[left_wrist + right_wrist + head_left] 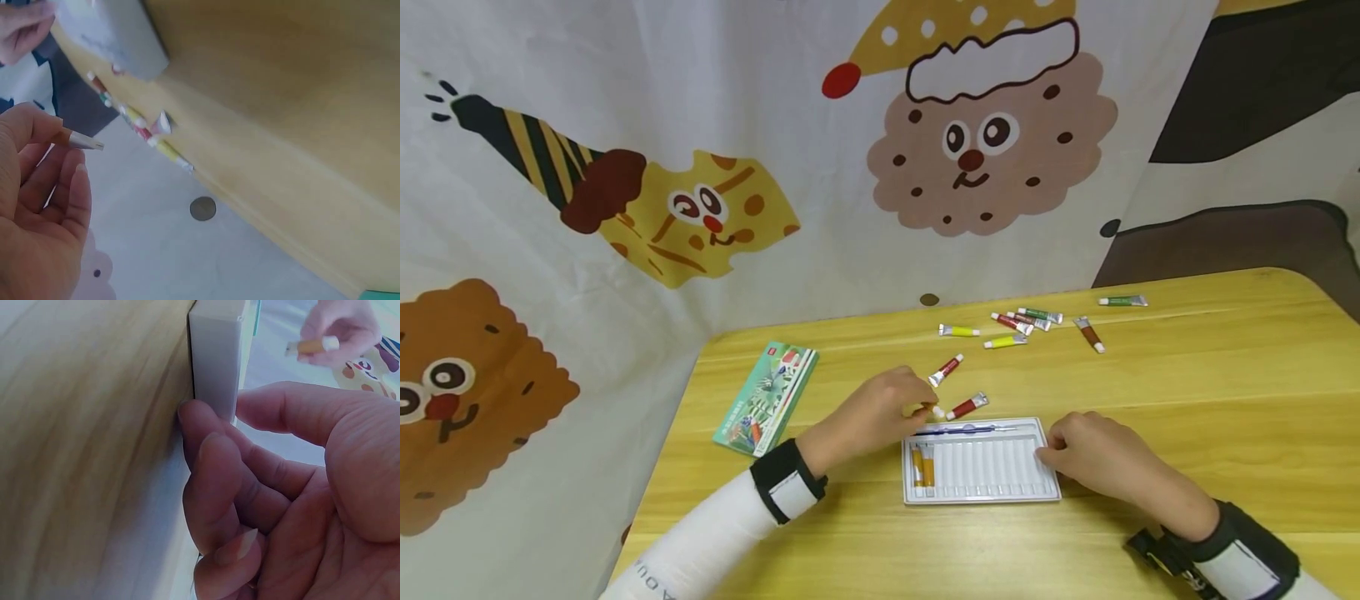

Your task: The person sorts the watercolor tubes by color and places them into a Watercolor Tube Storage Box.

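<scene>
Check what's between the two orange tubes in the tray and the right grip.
Head view: only bare slots of the tray lie between the orange tubes and the right grip on its edge.

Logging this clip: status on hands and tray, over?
Left hand pinches orange tube. Right hand holds tray by right edge. Two orange tubes inside; loose tubes beyond, none in the way.

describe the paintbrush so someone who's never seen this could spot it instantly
On the wooden table, find the white tray whose edge the right hand grips. Inside, along its far side, lies the slim paintbrush with a blue handle. Unlike the tray's two short orange tubes, it is long, thin and set crosswise.
</scene>
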Demonstrator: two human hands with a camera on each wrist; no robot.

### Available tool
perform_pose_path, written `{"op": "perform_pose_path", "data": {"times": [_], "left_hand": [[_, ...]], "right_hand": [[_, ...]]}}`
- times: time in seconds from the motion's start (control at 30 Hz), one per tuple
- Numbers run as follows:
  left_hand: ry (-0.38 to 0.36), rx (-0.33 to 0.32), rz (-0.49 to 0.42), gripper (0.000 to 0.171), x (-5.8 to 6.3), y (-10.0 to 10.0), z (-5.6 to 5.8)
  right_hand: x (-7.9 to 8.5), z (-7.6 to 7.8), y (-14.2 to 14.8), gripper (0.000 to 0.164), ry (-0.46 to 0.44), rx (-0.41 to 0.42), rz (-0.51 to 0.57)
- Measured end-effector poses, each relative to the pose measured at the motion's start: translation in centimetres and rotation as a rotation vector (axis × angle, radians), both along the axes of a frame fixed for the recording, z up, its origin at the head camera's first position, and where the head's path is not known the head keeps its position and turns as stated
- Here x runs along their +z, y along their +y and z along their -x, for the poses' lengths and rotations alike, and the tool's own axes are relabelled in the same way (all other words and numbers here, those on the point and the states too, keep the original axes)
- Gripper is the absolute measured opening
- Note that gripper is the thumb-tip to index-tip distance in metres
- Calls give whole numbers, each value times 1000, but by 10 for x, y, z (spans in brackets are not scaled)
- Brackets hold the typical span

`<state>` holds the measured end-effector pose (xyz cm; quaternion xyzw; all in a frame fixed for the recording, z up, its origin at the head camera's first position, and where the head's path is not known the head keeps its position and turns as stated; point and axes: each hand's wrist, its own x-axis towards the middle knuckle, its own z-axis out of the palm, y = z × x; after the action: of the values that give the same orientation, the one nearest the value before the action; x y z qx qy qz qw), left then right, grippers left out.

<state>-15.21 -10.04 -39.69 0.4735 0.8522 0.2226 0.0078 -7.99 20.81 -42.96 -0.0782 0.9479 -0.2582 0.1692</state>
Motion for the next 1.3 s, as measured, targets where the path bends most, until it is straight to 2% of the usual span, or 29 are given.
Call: {"op": "perform_pose_path", "data": {"times": [0.17, 0.37, 0.57, 0.73, 1.1, 1.3], "left_hand": [[126, -123, 59, 21, -6, -5, -11], [230, -189, 164, 21, -7, -4, -26], [319, -265, 294, 9, -9, 2, -35], [379, -293, 363, 3, -10, 5, -39], [491, -316, 470, 7, -15, 10, -43], [516, -330, 522, 7, -16, 13, -45]], "right_hand": [[1, 0, 0, 31, 7, 3, 5], [0, 0, 0, 33, 12, 1, 11], [-2, -1, 2, 34, 20, -3, 10], [-4, 0, 2, 34, 28, 2, 11], [-3, 0, 1, 34, 23, -4, 12], [-3, 0, 2, 34, 15, -4, 14]]}}
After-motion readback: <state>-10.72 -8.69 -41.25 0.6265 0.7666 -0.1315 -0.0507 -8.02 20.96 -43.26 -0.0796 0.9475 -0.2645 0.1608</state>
